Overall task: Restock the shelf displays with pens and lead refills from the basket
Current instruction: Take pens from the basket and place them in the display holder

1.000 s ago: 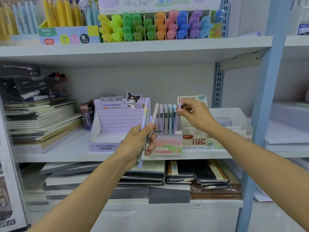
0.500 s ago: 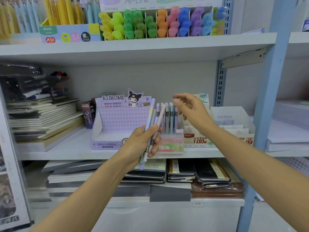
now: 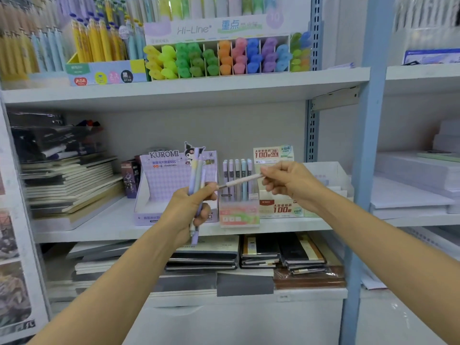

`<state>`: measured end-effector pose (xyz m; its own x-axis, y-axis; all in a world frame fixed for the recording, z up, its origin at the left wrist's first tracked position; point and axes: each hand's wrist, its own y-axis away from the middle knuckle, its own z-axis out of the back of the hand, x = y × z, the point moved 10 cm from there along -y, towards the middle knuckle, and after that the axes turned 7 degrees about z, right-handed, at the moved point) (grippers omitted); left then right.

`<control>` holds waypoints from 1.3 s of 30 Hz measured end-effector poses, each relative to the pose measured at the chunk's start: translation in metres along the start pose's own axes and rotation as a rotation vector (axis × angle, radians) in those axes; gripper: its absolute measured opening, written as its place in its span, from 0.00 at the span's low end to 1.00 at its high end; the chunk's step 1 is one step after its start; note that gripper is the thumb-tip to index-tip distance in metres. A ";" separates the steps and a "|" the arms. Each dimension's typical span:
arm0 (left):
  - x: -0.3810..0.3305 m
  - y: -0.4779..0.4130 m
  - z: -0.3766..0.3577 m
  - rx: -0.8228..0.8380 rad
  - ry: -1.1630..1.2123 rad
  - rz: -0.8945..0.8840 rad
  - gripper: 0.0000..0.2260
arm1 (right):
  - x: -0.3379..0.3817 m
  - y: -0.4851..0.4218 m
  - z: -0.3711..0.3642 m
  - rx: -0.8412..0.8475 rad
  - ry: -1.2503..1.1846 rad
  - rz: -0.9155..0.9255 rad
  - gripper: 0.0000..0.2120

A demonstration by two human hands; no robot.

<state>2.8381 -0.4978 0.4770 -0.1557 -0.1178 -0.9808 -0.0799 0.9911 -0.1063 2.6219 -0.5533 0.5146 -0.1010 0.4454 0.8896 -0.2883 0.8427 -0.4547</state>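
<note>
Left hand (image 3: 189, 207) grips a bundle of pens (image 3: 196, 170) upright before the shelf (image 3: 99, 227). My right hand (image 3: 286, 181) pinches one pale pen (image 3: 240, 181) by its end, in front of the pen stand (image 3: 237, 215). I judge the pens light, stiff and smooth, best held mid-barrel. Legible: "KUROMI" on the purple box (image 3: 174, 175), "Hi-Line" on the highlighter display (image 3: 194, 29), "100" on the refill box (image 3: 281, 207).

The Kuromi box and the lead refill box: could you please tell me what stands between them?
A clear holder of upright pastel pens, shown in the head view.
</note>
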 end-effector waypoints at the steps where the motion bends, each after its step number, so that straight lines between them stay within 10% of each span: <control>1: -0.001 -0.001 0.004 -0.038 0.022 -0.005 0.07 | -0.004 0.005 -0.004 0.035 0.038 -0.021 0.16; 17: 0.001 0.016 0.003 -0.105 0.027 -0.056 0.15 | -0.027 0.058 -0.092 0.466 0.104 -0.026 0.15; 39: -0.007 -0.005 0.014 -0.140 -0.101 -0.112 0.07 | 0.072 -0.040 -0.015 -0.203 0.185 0.393 0.05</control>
<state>2.8537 -0.5008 0.4818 -0.0388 -0.2130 -0.9763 -0.2284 0.9530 -0.1989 2.6408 -0.5502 0.5963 0.0112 0.7730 0.6343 -0.0690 0.6334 -0.7707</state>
